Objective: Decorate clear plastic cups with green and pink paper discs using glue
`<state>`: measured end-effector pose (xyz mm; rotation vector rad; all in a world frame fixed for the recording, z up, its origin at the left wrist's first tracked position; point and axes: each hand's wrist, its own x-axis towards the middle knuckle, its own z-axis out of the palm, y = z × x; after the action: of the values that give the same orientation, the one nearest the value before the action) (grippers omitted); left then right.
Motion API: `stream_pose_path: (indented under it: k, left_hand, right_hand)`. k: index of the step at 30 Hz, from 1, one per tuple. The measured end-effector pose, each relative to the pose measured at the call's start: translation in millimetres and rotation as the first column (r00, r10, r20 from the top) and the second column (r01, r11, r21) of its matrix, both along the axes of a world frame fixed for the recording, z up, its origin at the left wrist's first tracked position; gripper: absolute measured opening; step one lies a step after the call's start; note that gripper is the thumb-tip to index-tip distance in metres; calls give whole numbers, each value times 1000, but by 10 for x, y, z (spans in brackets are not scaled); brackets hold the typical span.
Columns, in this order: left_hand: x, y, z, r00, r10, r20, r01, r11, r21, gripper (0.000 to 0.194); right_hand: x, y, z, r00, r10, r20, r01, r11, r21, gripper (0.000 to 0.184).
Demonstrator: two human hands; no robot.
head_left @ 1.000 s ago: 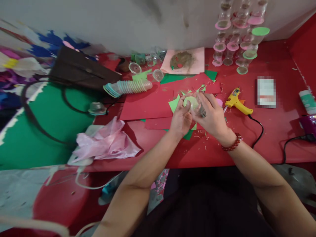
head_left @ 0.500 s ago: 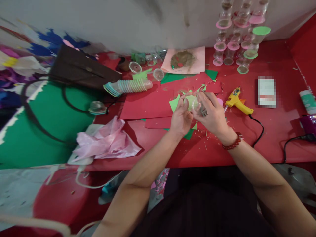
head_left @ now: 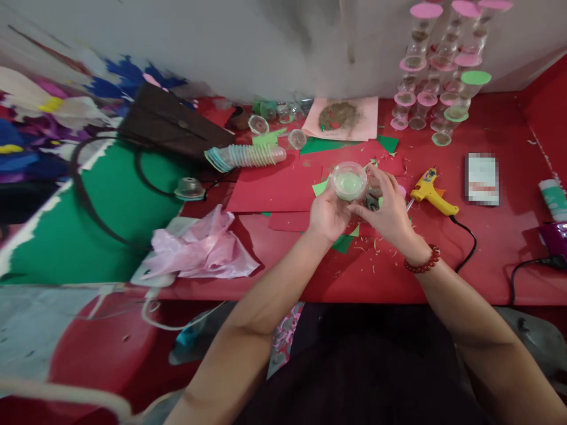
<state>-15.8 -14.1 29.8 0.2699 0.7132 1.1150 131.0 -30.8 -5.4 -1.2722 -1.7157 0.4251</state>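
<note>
My left hand is closed around a clear plastic cup, its round opening tipped up toward me and a pale green disc showing at its bottom. To the right of the cup is my right hand, a red bead bracelet on its wrist. Its thumb and fingers are spread apart, with the tips close beside the cup; whether they touch it I cannot tell. Under both hands lie red paper sheets and green paper pieces, with small scraps scattered about.
A yellow glue gun lies to the right, its cord running toward me. Stacked clear cups with pink and green discs stand at the back. A nested row of cups, a pink bag and a dark brown bag are leftward.
The cup has turned so that its opening faces up toward me. My right hand's fingers have spread and come away from around it. The camera view has shifted slightly.
</note>
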Motion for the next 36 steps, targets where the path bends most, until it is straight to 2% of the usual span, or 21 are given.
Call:
stream_pose_path:
  k: [4,8,10,12,16,23,26,28,30,32,34,36]
  left_hand:
    - [60,-32,97,999,-29,18,29,999,14,48]
    - [71,-26,45,995,-99,-8,99,992,73,43]
    - [32,-17,-9,989,-142,-29,144,984,103,45]
    - [-38,-6,-55,982,-180,-53,185,977,110,55]
    - [-194,17,-67,974,-202,-104,214,968,128,68]
    - [-221,39,-37,972,-161,-173,183,976,117,51]
    - [-186,37,-54,973,-129,-192,152,982,109,43]
    - [-169,25,-53,973,-99,-211,129,982,136,41]
    - [-156,3,-42,970,-76,-229,121,975,188,38]
    - [-142,-24,-31,969,-62,-240,122,963,241,35]
    - [-126,-47,-28,968,-45,-247,115,954,276,37]
    - [-112,-60,-34,966,-24,-257,102,950,295,41]
  right_hand:
    - [-8,26,-48,998,26,-50,-25,999,21,68]
    - [16,40,-51,999,-14,-38,16,999,46,45]
    - [26,41,-39,999,-37,-26,38,998,47,42]
    - [35,37,-19,999,-52,-2,52,997,59,40]
    - [44,15,20,994,-77,77,73,996,56,38]
    - [25,-4,25,995,-64,73,61,998,34,43]
    - [28,1,29,999,-39,8,39,999,-4,43]
    - [47,7,46,995,37,-94,-44,996,-78,46]
    - [72,15,73,952,137,-274,-184,970,-157,46]
    - [91,24,102,876,190,-443,-303,932,-199,44]
    - [96,33,126,831,195,-522,-349,912,-214,45]
    - [89,36,140,825,193,-531,-355,909,-220,48]
